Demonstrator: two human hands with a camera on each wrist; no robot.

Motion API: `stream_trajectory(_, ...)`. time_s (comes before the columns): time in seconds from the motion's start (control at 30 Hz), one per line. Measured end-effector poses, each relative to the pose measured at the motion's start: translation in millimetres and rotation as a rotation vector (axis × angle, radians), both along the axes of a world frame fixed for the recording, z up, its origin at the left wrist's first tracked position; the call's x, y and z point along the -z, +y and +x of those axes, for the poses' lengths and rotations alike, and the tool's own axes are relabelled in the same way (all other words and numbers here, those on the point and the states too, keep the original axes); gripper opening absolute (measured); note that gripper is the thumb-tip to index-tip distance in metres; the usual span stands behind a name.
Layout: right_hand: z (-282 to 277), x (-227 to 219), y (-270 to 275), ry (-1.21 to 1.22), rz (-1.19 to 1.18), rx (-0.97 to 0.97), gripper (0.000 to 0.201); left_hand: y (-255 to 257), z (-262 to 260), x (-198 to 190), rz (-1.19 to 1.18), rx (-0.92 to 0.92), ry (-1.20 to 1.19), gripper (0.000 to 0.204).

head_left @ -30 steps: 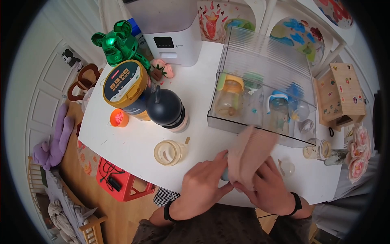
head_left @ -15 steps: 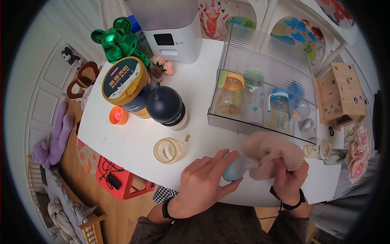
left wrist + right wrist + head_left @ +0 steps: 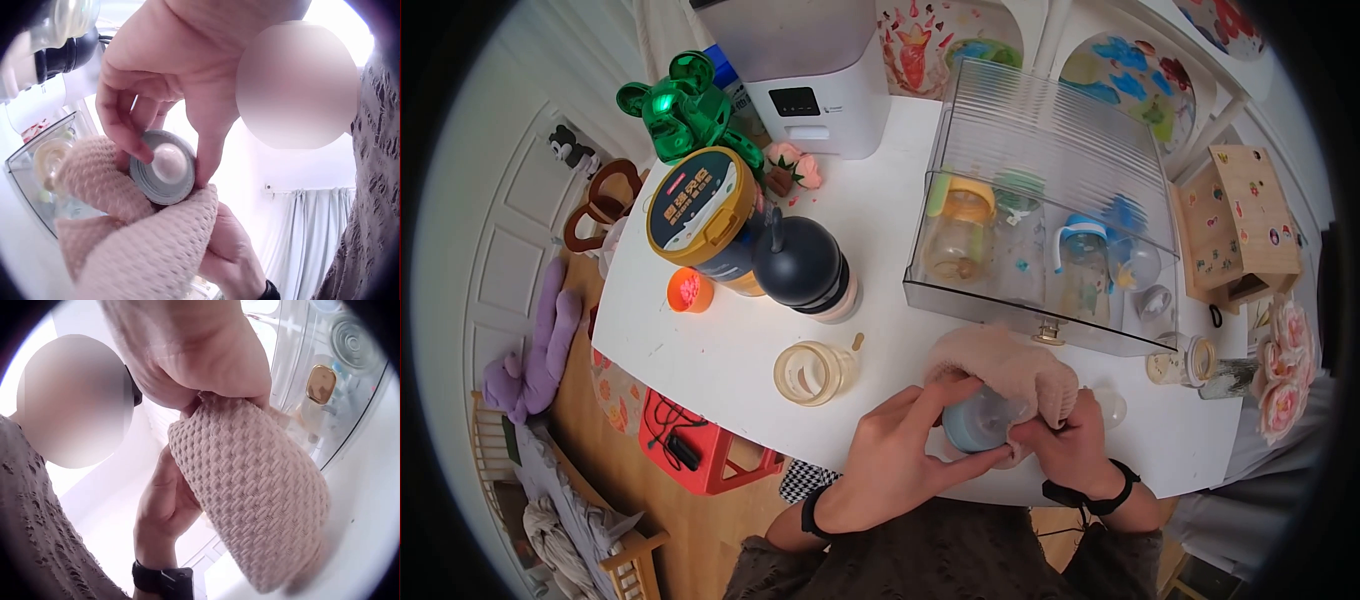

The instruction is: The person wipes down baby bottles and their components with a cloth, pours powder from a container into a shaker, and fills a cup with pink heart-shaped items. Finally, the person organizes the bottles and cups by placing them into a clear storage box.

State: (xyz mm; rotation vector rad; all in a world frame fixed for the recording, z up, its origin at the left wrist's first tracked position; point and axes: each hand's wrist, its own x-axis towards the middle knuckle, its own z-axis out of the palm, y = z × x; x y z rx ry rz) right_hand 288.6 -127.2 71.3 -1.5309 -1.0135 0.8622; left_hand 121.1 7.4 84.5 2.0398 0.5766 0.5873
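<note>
Blue cap (image 3: pixel 975 428) at 5 o'clock from head-view centre, held over the near part of the white worktop (image 3: pixel 725 350). Left hand (image 3: pixel 887 465): fingers and thumb pinch the cap's rim from opposite sides; pale dome visible within the ring in the left wrist view. Right hand (image 3: pixel 1077 452): fingers pinch the pink textured cloth (image 3: pixel 1010 368), bunched against the cap's far side. Relative to cap: open jar (image 3: pixel 812 373) near 10 o'clock, clear box (image 3: pixel 1040 235) at 1 o'clock.

Free strip between dark-domed bottle (image 3: pixel 802 265) and transparent box (image 3: pixel 990 312), open jar (image 3: pixel 810 374) nearer the person
</note>
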Motion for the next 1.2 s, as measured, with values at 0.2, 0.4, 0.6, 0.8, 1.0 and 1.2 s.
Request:
stream_trajectory(0.2,7.5,5.8,-5.4,-0.1,0.06,0.217,0.014,4.6,-0.7,13.1,-0.286,0.104,-0.013,0.06)
stream_trajectory(0.4,13.5,19.7,-25.8,-0.888,0.257,-0.165,0.018,9.6,-1.9,24.3,-0.878,0.112,-0.053,0.03)
stream_trajectory(0.6,12.9,-1.4,-20.3,-0.806,0.278,-0.178,0.031,12.2,-5.6,30.2,-1.081,0.13,-0.169,0.041)
stream_trajectory(0.8,10.2,19.8,-22.1,-1.076,-0.152,-0.358,0.054,7.2,-16.6,29.5,-0.889,0.004,-0.209,0.044)
stream_trajectory(1.0,17.1,-14.4,-30.5,-0.948,-0.182,-0.344,0.075,2.1,-6.7,10.9,-0.137,0.092,0.194,0.064)
stream_trajectory(1.2,5.6,-14.1,-37.8,-0.431,-0.073,-0.126,0.076,-22.0,12.1,20.6,0.093,0.251,0.075,0.067)
